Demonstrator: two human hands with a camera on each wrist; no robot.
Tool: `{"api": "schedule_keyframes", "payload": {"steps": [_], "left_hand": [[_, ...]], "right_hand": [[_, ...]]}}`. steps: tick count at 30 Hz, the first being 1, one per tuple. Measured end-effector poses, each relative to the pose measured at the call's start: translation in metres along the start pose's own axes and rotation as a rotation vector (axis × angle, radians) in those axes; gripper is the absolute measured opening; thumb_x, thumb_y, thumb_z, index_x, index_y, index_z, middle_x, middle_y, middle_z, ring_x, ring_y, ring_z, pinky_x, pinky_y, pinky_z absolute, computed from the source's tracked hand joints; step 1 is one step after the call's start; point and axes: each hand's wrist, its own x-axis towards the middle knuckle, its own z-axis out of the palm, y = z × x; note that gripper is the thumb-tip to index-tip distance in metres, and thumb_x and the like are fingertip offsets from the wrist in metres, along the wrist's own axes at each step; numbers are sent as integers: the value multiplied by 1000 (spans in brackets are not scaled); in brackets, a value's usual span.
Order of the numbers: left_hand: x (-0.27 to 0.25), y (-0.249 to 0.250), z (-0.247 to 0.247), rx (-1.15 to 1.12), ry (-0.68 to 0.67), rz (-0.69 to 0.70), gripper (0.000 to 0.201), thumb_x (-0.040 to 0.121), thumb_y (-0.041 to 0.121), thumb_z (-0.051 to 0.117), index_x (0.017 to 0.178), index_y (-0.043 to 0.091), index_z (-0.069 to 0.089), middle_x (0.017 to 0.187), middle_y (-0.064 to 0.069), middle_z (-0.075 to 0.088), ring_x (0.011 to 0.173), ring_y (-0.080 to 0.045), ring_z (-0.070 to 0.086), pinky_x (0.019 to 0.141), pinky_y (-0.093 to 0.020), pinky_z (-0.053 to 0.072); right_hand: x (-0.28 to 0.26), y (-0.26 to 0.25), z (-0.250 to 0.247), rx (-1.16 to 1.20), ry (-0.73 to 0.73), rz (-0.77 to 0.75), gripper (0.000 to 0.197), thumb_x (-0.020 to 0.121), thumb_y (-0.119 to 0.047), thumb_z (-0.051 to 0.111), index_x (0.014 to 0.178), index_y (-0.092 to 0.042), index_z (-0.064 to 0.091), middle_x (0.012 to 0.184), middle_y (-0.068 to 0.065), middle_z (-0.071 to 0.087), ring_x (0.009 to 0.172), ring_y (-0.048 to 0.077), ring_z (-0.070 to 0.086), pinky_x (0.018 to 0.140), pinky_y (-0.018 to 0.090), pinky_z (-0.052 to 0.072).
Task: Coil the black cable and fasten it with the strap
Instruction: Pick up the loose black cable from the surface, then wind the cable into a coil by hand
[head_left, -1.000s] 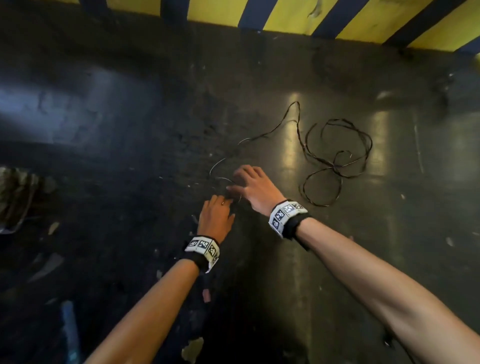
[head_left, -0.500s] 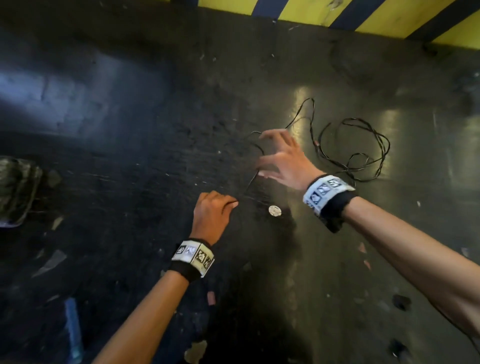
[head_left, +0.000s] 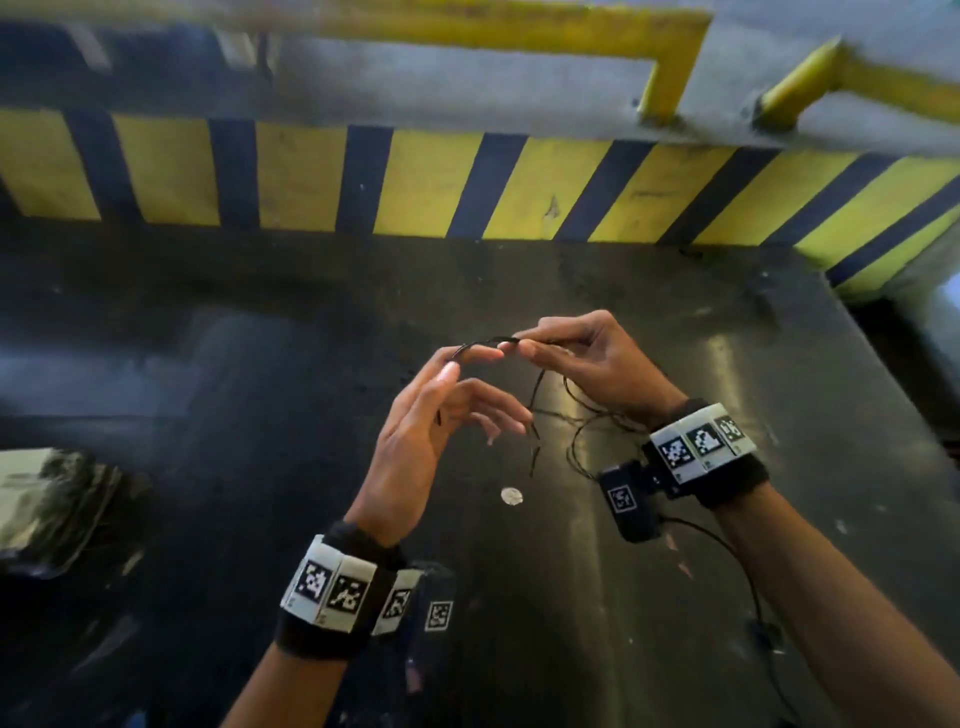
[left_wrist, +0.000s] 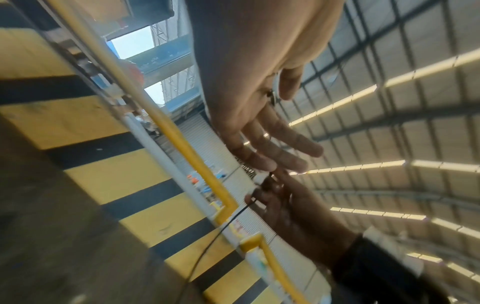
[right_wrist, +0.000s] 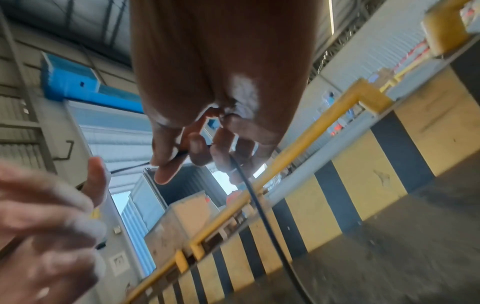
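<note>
In the head view both hands hover above the dark floor (head_left: 260, 415). The thin black cable (head_left: 535, 410) arches between them. My left hand (head_left: 465, 361) pinches it between thumb and index finger. My right hand (head_left: 524, 348) pinches it a little further along, fingertips almost touching the left's. From there a short length hangs down, and loose loops lie under the right wrist. The right wrist view shows the cable (right_wrist: 257, 203) dropping from my right hand (right_wrist: 179, 158). The left wrist view shows the cable (left_wrist: 226, 224) below both hands. No strap can be made out.
A yellow-and-black striped kerb (head_left: 426, 182) with a yellow rail (head_left: 670, 67) borders the floor at the back. A small silver disc (head_left: 511, 495) lies under the hands. A crumpled dark bundle (head_left: 52, 504) sits at the far left. The floor ends at an edge (head_left: 883, 364) on the right.
Both hands have risen from the floor, lifting part of the cable. The right hand, open over the cable before, now pinches it. The view has tilted up toward the striped kerb.
</note>
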Motion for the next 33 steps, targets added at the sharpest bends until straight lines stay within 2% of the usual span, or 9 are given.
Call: {"api": "schedule_keyframes", "payload": {"steps": [3,6,9,12,14,19,22,28,33], "left_hand": [[3,32,11,4,-42,19,48,110,28,22,121,7,63,93,-23,75,88,-38,70,80,-42,51],[3,57,19,32,-173,59,43,109,18,28,126,-3,61,106,-22,74,96,-33,69,84,-38,53],[-3,78,34,-12,-238,135,41,109,11,30,132,-11,55,117,-27,68,104,-36,66,91,-41,55],[-3,93,52,-36,-201,188,38,109,10,32,133,-9,53,125,-26,67,110,-36,66,96,-44,55],[4,101,60,-24,-146,235,38,109,12,33,135,-9,52,130,-26,66,114,-35,66,101,-46,52],[28,121,65,89,41,334,35,109,15,38,132,-6,57,125,-24,70,107,-39,71,94,-45,55],[43,127,61,197,123,363,33,108,18,42,129,-1,59,121,-22,72,102,-41,73,88,-42,58],[63,120,52,386,188,348,30,108,25,43,123,6,61,113,-15,73,87,-32,77,81,-36,60],[60,106,60,476,148,331,29,108,29,42,121,11,61,108,-10,73,76,-29,78,73,-37,63]], "right_hand": [[-16,-27,-7,16,62,-43,22,96,-2,65,114,6,74,74,-14,68,70,-5,56,68,12,43],[-32,-52,-9,48,101,-79,23,98,-5,61,115,4,74,82,-2,68,74,-2,59,71,14,45],[-49,-65,0,96,102,-94,25,98,-21,56,113,-12,74,85,1,69,75,4,59,72,18,48],[-69,-63,26,210,76,-17,30,101,-21,58,126,-9,69,83,11,58,77,17,55,79,32,51],[-85,-58,46,250,18,33,31,102,-20,59,131,-18,67,85,13,52,79,23,54,84,37,54],[-129,-54,82,363,-61,111,30,100,-13,63,130,-14,66,79,11,49,64,17,54,71,32,59],[-149,-62,77,225,-110,131,29,99,-20,67,127,-21,67,77,6,51,67,22,52,71,34,59],[-173,-117,36,-161,-47,27,36,92,-44,69,128,-40,63,70,-6,59,60,4,52,61,25,51],[-169,-170,-4,-439,83,-134,30,95,-55,55,117,-38,66,70,10,62,55,23,57,53,36,49]]}}
